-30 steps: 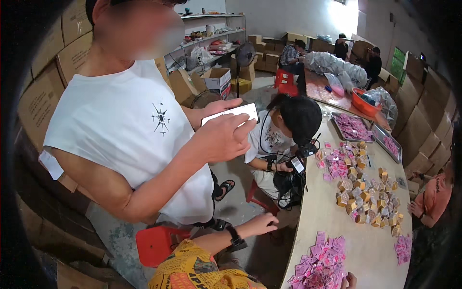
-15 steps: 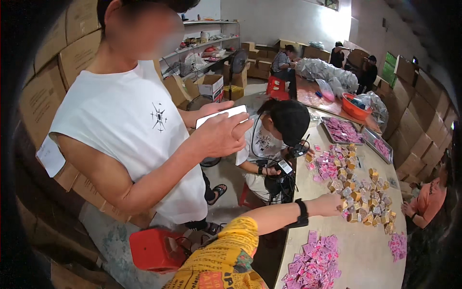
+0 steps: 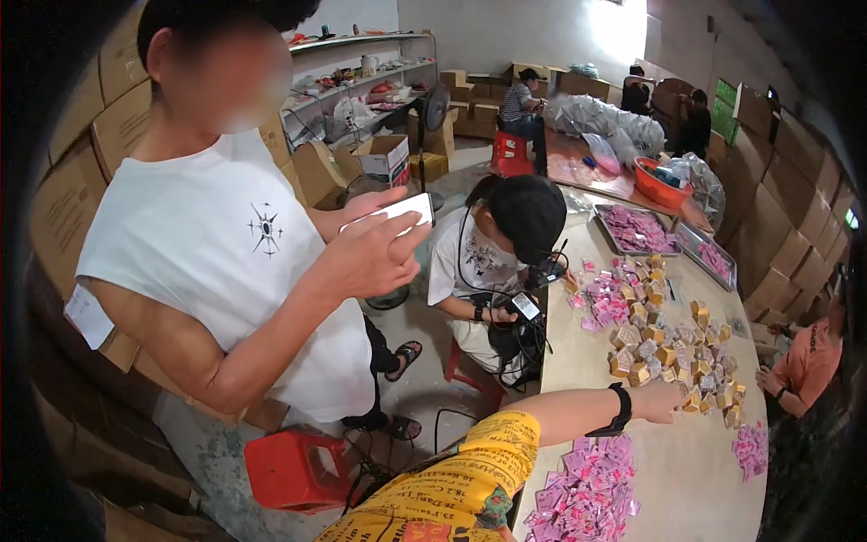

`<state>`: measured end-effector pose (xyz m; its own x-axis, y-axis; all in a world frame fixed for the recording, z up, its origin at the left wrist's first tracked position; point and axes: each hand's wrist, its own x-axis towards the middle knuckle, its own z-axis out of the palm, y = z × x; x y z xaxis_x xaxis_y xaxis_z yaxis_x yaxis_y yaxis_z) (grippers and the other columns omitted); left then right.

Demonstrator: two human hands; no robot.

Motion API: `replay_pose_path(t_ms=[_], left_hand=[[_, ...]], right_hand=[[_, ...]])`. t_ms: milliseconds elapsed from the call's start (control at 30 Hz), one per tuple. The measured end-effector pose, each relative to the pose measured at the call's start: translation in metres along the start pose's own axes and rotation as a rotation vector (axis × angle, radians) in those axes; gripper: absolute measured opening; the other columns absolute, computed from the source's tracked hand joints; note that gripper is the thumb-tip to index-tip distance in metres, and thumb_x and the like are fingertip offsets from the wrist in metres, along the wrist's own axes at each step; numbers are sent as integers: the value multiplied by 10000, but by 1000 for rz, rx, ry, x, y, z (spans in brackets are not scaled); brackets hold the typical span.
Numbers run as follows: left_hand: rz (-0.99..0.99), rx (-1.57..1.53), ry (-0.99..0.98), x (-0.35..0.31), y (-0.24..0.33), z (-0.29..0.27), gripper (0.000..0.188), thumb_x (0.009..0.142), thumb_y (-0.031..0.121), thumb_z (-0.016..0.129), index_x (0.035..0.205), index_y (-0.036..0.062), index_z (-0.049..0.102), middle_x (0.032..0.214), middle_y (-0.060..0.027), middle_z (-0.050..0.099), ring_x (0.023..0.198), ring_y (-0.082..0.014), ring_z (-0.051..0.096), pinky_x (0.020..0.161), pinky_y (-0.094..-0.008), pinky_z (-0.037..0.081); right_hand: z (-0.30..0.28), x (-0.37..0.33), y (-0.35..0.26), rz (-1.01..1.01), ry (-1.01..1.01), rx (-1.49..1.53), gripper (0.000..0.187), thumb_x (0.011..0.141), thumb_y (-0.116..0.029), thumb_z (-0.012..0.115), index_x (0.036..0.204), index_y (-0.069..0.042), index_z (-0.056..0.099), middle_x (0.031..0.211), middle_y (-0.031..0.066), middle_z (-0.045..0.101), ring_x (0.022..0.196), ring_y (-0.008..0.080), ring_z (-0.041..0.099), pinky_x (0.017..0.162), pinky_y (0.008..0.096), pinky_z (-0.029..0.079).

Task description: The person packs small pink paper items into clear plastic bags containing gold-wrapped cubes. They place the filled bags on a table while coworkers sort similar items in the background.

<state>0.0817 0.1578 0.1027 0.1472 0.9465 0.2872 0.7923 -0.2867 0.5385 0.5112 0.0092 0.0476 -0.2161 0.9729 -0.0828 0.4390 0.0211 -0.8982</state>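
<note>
My left hand [image 3: 657, 402] reaches across the table [image 3: 691, 488] to the near edge of a loose heap of small gold-and-clear faceted boxes [image 3: 695, 361]. Its fingers look bent and pressed together against the outermost boxes. What they hold, if anything, is too small to make out. A black band [image 3: 619, 409] circles that wrist, below a yellow printed sleeve [image 3: 479, 465]. Close to my forearm lies a pile of small pink packets [image 3: 582, 488]. More pink packets [image 3: 603, 294] lie beyond the heap's left side. My right hand is out of view.
A standing person in white [image 3: 217, 253] holds a phone [image 3: 397, 211] at left. Beside the table a seated person in a black cap [image 3: 524, 221] handles black cabled devices. Metal trays of packets [image 3: 632, 228], an orange basin [image 3: 662, 185], a red stool [image 3: 293, 470] and cardboard boxes [image 3: 777, 199] surround us.
My left hand has moved right and slightly nearer along the heap's edge. The whole view has shifted slightly, and the standing person's phone appears lower and further left.
</note>
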Motion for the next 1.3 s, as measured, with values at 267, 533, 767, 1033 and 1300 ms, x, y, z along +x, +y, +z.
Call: replay_pose_path(t_ms=[267,533,767,1033,1300], left_hand=[[11,66,52,62,-4,-17,171,667,153,604,728,-3,643,749,-202,627,693,-371,631,603,-441,508],[29,105,69,118,-35,-30,145,628,129,621,703,10,657,671,-189,619,691,-360,635,582,-452,507],[101,-36,99,157,-66,-33,143,622,111,603,720,14,643,735,-209,620,734,-366,623,633,-452,499],[-84,66,-167,208,-133,-47,501,713,243,672,1154,50,532,963,-209,647,915,-347,629,806,-435,491],[-160,69,-339,250,-119,9,574,732,226,651,1228,21,449,997,-211,645,933,-341,630,814,-454,492]], right_hand=[[21,10,-27,-44,-52,-145,344,893,-182,586,1182,3,560,1076,160,627,973,229,584,865,322,448],[48,60,-60,5,-134,-267,333,887,-185,594,1158,8,578,1043,153,638,951,217,594,846,314,460],[73,98,-95,58,-158,-335,332,883,-184,598,1151,11,582,1032,153,639,943,215,595,838,313,464],[114,118,-104,103,-13,-217,269,783,-71,655,1028,31,613,903,154,645,811,229,635,738,309,498],[117,74,-96,371,167,-175,278,778,-40,652,1044,30,606,914,134,647,816,194,627,735,307,492]])
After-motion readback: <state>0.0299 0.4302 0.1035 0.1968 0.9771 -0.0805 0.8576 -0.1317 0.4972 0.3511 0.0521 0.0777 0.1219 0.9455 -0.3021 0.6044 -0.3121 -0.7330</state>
